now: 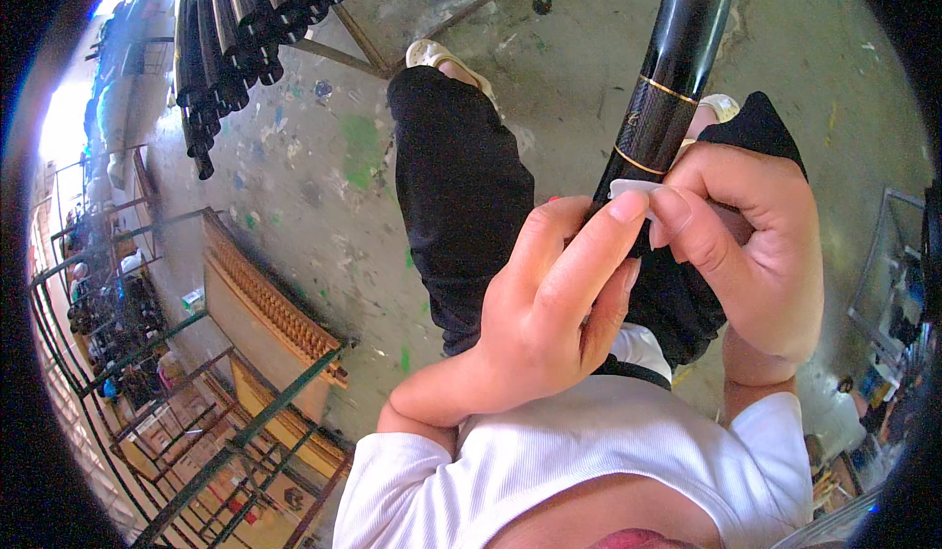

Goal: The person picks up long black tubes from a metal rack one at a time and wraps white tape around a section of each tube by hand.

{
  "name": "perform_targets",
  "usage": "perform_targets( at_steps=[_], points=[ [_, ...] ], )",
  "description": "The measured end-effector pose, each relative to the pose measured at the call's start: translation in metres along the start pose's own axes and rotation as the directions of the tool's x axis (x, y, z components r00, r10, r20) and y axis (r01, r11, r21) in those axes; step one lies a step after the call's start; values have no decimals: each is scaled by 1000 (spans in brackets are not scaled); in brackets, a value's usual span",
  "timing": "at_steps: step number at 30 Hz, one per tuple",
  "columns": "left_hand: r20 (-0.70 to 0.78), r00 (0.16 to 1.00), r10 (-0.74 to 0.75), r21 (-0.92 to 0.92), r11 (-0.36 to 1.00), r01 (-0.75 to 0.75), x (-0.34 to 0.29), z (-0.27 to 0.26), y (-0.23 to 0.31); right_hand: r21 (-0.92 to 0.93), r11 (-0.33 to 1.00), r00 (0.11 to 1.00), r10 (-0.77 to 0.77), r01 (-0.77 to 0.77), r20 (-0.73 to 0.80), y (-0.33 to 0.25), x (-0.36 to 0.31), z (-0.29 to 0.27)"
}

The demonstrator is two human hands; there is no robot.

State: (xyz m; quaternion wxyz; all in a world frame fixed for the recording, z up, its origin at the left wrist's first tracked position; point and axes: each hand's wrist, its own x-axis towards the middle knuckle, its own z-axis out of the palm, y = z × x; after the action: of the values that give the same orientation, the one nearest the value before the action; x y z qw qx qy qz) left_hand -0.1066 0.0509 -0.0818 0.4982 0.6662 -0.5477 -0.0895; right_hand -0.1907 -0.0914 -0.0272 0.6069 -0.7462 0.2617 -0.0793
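Observation:
A glossy black rod with thin gold rings runs from my hands up and away over my lap. My left hand wraps around its lower part, fingers curled over it. My right hand grips the rod from the right side. Between the fingertips of both hands sits a small white piece, pressed against the rod just below the gold rings. I cannot tell whether it is tape or a label. My legs in black trousers lie under the rod.
A bundle of similar black tubes lies on a stand at the upper left. A wooden frame and green metal racks stand on the left. The paint-stained concrete floor spreads ahead. A metal frame stands at the right.

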Motion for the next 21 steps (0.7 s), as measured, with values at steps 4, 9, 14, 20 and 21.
perform_targets(
  at_steps=[4, 9, 14, 20, 21],
  points=[
    [22, 1000, -12, -45, 999, 13, -1, -1, 0, -14, 1000, 1000, 21, -21, 0, -1, -1, -1],
    [-208, 978, 23, -85, 995, -42, 4, 10, -1, -23, 1000, 1000, -2, 2, -6, 1, -2, -1],
    [-117, 993, 14, -72, 997, -22, 1, 9, 0, -74, 997, 1000, -22, 23, 4, 1, -1, -4],
    [42, 999, 1, -13, 1000, 0, -3, 4, 0, -39, 998, 999, -37, 38, 34, 5, 1, -7],
    [45, 999, -1, 3, 1000, 1, -2, 3, 1, -37, 998, 998, -43, 44, 39, 6, 1, -8]
  ],
)
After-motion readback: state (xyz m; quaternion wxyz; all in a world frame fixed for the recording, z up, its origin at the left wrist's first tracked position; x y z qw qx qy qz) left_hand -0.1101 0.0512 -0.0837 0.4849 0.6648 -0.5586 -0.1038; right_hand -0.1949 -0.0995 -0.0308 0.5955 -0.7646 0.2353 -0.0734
